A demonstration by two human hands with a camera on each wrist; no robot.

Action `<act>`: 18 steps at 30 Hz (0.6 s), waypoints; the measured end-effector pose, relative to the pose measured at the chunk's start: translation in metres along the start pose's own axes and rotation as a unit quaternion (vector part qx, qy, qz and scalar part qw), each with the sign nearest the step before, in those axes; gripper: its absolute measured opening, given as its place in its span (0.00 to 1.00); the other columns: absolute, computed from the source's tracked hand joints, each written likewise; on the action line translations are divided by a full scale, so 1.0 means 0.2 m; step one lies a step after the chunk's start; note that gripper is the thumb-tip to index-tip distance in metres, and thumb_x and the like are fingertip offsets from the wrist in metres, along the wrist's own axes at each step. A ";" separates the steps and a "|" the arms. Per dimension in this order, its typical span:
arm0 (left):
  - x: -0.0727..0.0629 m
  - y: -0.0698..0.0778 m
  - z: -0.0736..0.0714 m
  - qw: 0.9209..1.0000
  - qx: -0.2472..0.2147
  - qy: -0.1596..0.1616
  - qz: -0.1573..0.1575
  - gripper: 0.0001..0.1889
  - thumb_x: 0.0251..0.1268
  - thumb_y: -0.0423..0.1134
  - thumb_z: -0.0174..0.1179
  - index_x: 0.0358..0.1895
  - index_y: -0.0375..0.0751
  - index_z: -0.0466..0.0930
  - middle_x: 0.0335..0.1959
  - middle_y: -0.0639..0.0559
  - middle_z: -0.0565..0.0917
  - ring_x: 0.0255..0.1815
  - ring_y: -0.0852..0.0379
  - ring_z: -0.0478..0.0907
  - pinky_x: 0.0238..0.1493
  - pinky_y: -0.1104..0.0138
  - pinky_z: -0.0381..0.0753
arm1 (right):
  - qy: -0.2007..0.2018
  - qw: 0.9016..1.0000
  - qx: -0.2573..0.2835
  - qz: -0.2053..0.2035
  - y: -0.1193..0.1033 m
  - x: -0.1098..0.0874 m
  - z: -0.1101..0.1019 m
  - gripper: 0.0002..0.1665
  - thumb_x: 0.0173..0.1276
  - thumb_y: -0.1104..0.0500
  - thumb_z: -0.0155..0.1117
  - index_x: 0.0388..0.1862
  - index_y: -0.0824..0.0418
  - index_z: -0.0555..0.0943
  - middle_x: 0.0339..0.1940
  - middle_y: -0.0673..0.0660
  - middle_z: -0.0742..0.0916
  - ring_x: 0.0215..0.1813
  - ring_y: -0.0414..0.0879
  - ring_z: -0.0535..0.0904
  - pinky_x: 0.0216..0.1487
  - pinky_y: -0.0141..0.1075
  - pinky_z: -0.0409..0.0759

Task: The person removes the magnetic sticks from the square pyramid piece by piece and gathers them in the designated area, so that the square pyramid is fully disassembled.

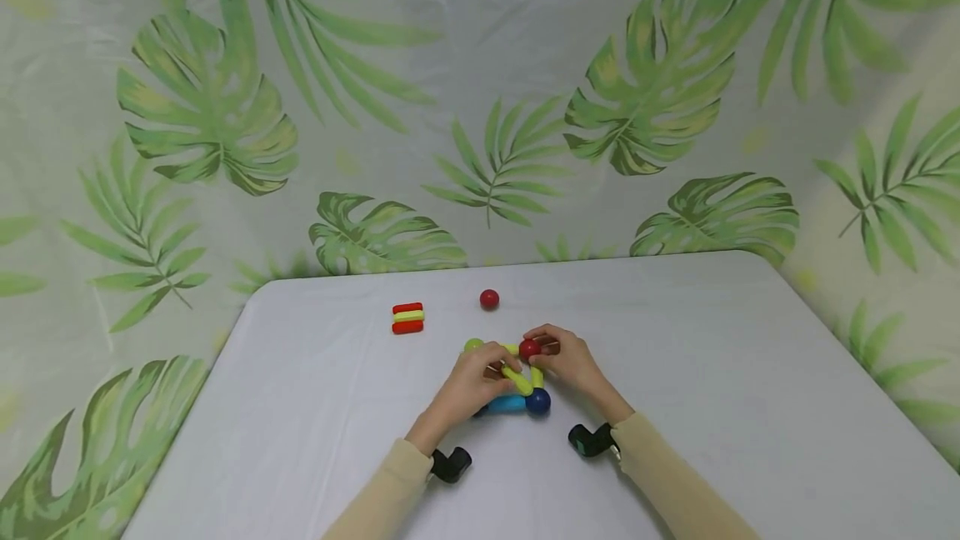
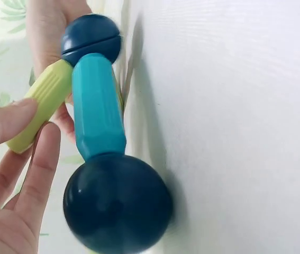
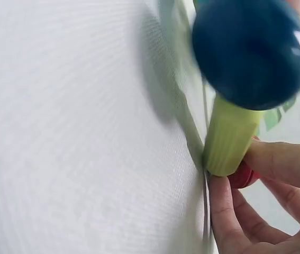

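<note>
Fingers: left hand (image 1: 472,375) pinches the slanted rod (image 1: 517,380), yellow-green; right hand (image 1: 573,362) holds the red corner ball (image 1: 529,349) in a narrow grip.
Spare rods (image 1: 408,318): two red, one yellow-green between them, on the bench (image 1: 675,315), left of centre in the head view.
Green ball (image 1: 473,345): lower centre, just beyond the left hand, partly covered.
Near left ball (image 2: 118,203): dark blue, lower middle of the left wrist view.
Loose red ball (image 1: 489,299): just below centre, apart from both hands.
Blue rod (image 1: 506,404): lower centre, joining the near left ball to the near right ball (image 1: 537,402), also dark blue.
Slanted rod, placement: lower end against the near right ball, other end raised.
Side rod (image 1: 537,377): yellow-green, between near right ball and red corner ball.
Risk, left: levering the slanted rod could roll the near right ball and part its joints.
Risk, right: a tug on the red corner ball could detach the side rod.
</note>
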State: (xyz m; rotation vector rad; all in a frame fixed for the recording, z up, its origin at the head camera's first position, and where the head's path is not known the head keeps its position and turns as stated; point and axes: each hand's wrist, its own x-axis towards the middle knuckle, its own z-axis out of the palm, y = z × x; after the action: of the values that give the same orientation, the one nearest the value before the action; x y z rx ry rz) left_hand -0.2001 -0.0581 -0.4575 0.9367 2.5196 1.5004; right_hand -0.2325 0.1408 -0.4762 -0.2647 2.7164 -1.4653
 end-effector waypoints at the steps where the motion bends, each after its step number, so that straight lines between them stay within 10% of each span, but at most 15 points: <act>1: -0.01 0.00 0.00 1.000 -0.004 0.008 -0.003 0.07 0.59 0.26 0.64 0.39 0.39 0.80 0.40 0.53 0.80 0.40 0.58 0.79 0.43 0.71 0.78 | 0.001 1.000 0.000 0.000 0.00 0.00 0.00 0.17 0.60 0.69 0.68 0.49 0.62 0.80 0.47 0.60 0.84 0.46 0.54 0.80 0.49 0.45 0.79; 18: -0.09 -0.02 0.04 0.998 0.057 0.039 0.006 0.16 0.47 0.20 0.69 0.25 0.42 0.72 0.28 0.56 0.73 0.30 0.61 0.70 0.31 0.72 0.74 | 0.005 1.000 -0.011 0.016 -0.03 0.00 0.02 0.18 0.58 0.69 0.69 0.48 0.61 0.79 0.46 0.62 0.83 0.44 0.55 0.80 0.45 0.45 0.80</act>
State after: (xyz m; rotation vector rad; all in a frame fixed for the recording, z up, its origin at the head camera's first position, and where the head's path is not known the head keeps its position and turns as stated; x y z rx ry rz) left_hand -0.1843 -0.0624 -0.4692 0.9256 2.6851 1.4358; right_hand -0.2308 0.1350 -0.4741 -0.2125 2.7336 -1.4326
